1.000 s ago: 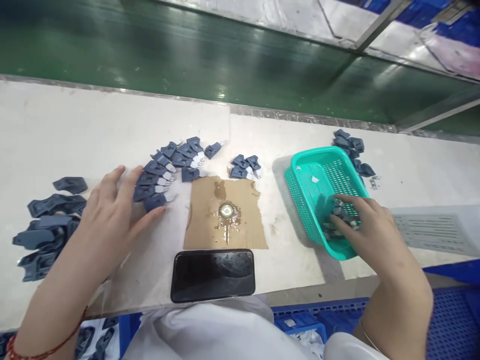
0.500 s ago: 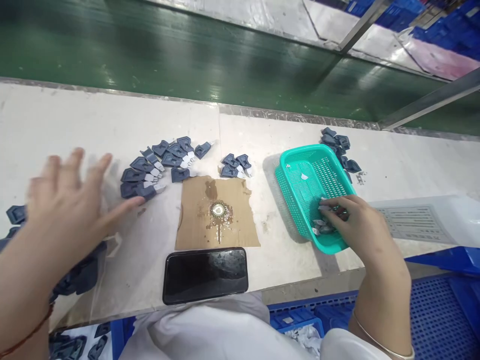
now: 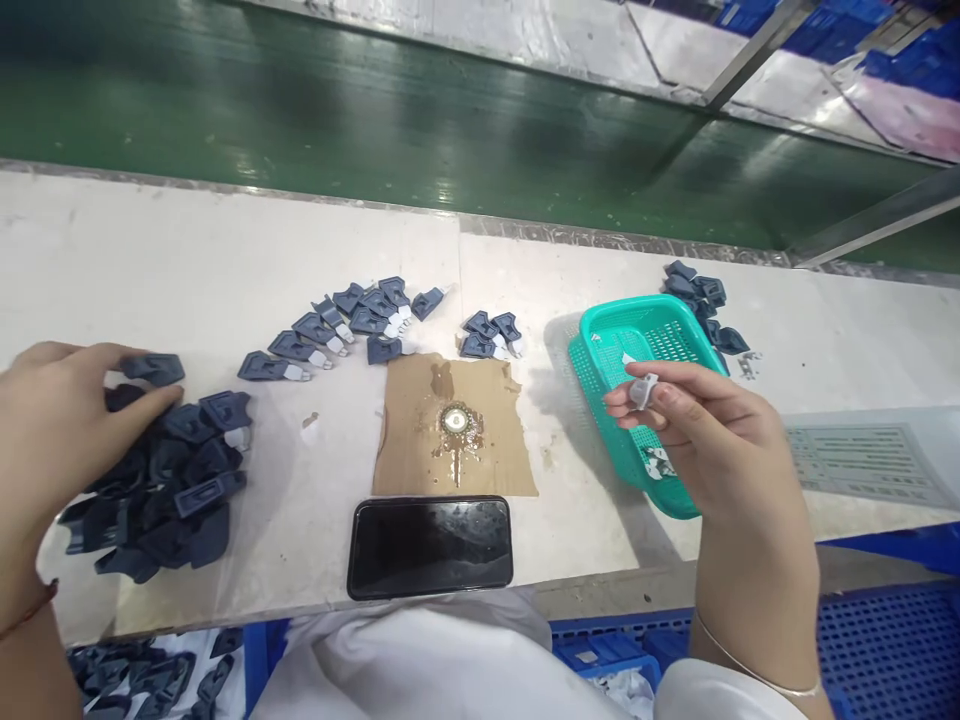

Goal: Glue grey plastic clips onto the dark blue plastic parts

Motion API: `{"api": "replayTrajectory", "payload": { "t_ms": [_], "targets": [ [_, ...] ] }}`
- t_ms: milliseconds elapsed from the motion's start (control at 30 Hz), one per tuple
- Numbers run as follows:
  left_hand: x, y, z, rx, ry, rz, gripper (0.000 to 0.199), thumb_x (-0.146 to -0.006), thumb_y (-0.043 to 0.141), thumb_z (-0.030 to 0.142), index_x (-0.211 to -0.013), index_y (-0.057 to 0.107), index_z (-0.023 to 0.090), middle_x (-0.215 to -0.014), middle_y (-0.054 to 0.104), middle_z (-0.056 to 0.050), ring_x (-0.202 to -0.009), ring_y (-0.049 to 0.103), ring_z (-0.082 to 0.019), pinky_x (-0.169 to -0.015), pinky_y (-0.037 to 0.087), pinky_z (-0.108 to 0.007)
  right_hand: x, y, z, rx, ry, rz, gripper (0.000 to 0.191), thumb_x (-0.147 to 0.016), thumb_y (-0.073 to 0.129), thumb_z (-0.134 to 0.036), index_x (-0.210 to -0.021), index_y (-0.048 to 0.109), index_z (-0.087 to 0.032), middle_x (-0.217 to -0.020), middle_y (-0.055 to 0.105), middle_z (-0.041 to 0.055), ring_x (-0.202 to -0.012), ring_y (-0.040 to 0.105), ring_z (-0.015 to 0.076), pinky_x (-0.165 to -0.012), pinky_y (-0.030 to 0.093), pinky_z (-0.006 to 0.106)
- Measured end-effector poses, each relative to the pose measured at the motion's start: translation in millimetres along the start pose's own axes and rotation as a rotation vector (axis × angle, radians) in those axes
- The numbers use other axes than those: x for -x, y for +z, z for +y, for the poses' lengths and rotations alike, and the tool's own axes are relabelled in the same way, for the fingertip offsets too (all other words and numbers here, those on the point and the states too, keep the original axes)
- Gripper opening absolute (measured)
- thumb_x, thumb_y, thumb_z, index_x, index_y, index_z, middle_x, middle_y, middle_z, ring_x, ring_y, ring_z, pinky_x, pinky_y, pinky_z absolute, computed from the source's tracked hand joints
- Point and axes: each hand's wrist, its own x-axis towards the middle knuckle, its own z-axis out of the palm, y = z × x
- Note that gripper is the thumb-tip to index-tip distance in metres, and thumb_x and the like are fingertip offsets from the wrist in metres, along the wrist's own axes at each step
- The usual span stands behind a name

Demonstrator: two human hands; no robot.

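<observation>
My left hand [image 3: 82,430] pinches a dark blue-grey plastic piece [image 3: 154,369] between thumb and fingers, at the upper edge of a heap of similar pieces [image 3: 172,460]. Over the green basket [image 3: 600,440], my right hand [image 3: 697,410] holds a small whitish translucent plastic part [image 3: 643,390] in its fingertips. Several small pale parts [image 3: 660,462] lie in the basket, partly hidden by that hand. Between the hands, a cardboard sheet [image 3: 409,450] bears a wet patch and a small round metal disc [image 3: 456,420].
A curved row of dark pieces with white tips [image 3: 300,347] lies behind the heap. A smaller group [image 3: 487,335] sits behind the cardboard, and more dark pieces [image 3: 705,295] beyond the basket. A black phone [image 3: 431,548] lies at the front edge. A green belt [image 3: 375,130] runs behind.
My left hand, spread open before, has moved down to the heap and closed on a dark piece. My right hand has risen out of the basket with a small whitish part.
</observation>
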Motion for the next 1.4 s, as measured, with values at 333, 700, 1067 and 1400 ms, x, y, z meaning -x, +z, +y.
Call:
{"api": "replayTrajectory", "payload": {
  "t_ms": [333, 700, 1067, 1400],
  "targets": [
    [20.1, -50.3, 59.3, 0.108, -0.293, -0.017, 0.05, -0.09, 0.061, 0.057, -0.116, 0.072, 0.016, -0.112, 0.078, -0.018, -0.11, 0.071, -0.043, -0.096, 0.055, -0.052, -3.1, 74.3, -8.4, -0.169, 0.005, -0.222, 0.013, -0.092, 0.082, -0.035, -0.102, 0.079, -0.027, -0.074, 0.077, 0.0005, -0.064, 0.071, 0.0117, -0.058, 0.057, 0.02],
    [76.9, -26.9, 120.0, 1.513, -0.251, -0.244, 0.035, -0.079, 0.09, 0.026, -0.11, 0.078, 0.02, -0.097, 0.082, -0.006, -0.071, 0.073, -0.014, -0.058, 0.057, -0.019, -15.6, 104.1, 10.6, -0.108, 0.035, -0.327, 0.034, -0.081, 0.09, -0.049, -0.076, 0.072, -0.021, -0.061, 0.065, -0.0033, -0.051, 0.054, 0.0057, -0.046, 0.043, 0.016],
    [98.1, 2.7, 161.0, 1.835, -0.227, -0.525, 0.022, -0.087, 0.087, 0.037, -0.105, 0.084, 0.026, -0.099, 0.084, -0.005, -0.083, 0.08, -0.014, -0.072, 0.065, -0.016, -17.6, 98.8, 26.0, -0.146, 0.124, -0.343, 0.026, -0.087, 0.086, -0.044, -0.085, 0.076, -0.02, -0.061, 0.065, -0.0034, -0.05, 0.053, 0.0055, -0.047, 0.04, 0.017],
    [103.1, 13.5, 176.2, 1.71, -0.099, -0.282, 0.015, -0.092, 0.079, 0.017, -0.101, 0.083, 0.029, -0.108, 0.084, 0.002, -0.104, 0.077, -0.008, -0.09, 0.057, -0.008, -16.2, 98.2, 29.6, -0.13, 0.154, -0.38, 0.026, -0.089, 0.085, -0.043, -0.089, 0.074, -0.02, -0.063, 0.066, -0.0031, -0.051, 0.055, 0.0062, -0.049, 0.044, 0.018]
  ]
}}
